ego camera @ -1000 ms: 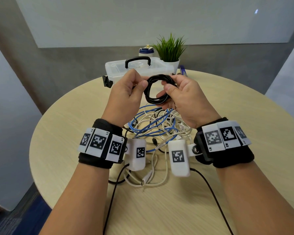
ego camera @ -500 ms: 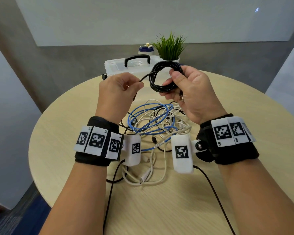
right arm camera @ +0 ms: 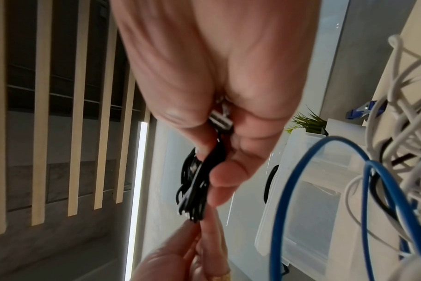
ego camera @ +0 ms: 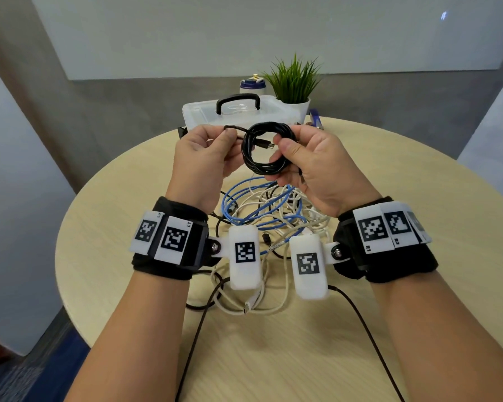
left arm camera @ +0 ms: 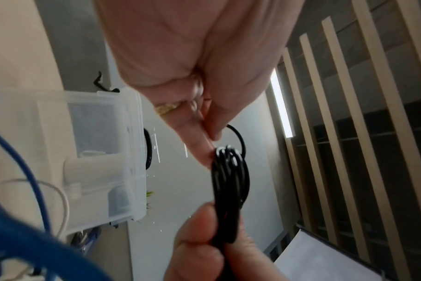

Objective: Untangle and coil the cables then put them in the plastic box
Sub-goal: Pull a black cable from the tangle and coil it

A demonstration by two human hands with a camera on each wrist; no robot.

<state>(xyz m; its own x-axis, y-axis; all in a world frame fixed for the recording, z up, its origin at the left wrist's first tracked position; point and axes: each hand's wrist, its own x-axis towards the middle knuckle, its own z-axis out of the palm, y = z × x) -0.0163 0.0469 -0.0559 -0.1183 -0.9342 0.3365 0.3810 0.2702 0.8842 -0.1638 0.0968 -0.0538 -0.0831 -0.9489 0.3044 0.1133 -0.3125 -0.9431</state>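
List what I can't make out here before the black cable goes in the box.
- Plastic box contents: head view, frosted lid hides them.
- Black cable loose end: left hand covers it.
- Coil's right side: right hand hides it.
- Tangle middle: head view, wrists and cameras cover it.
- Wrist views: blurred, the grip is unclear.

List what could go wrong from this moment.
1. The right hand grips the black coil on one side only; the loops may spring apart.
2. The left hand pinches only the loose end; it could slip out.
3. The plastic box looks lidded, so storing needs a free hand.
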